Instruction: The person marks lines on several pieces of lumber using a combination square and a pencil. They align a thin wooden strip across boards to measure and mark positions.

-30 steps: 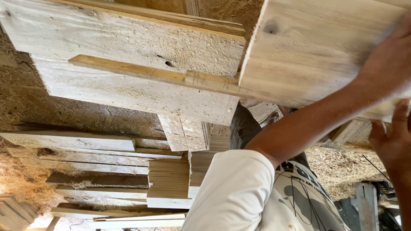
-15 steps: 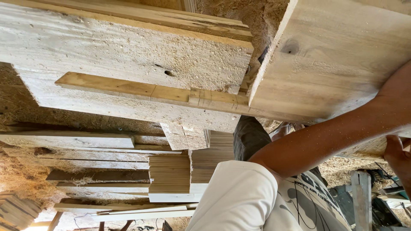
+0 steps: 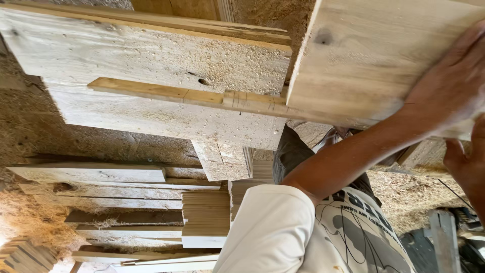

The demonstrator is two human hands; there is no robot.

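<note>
Nearest, our left hand [image 3: 449, 91] lies flat on the pale board [image 3: 374, 55], pressing it steady; our right hand [image 3: 467, 162] hooks under its edge, grip unclear. Beyond, a thin strip [image 3: 187, 96] rests across sawdusted planks [image 3: 151, 60].

light: warm daylight, pretty bright and even over the boards
glare: blown-out patch at the bottom left corner
shadows: dark gaps between stacked planks
blur: my right hand [image 3: 449, 86] looks soft at the frame's edge
</note>
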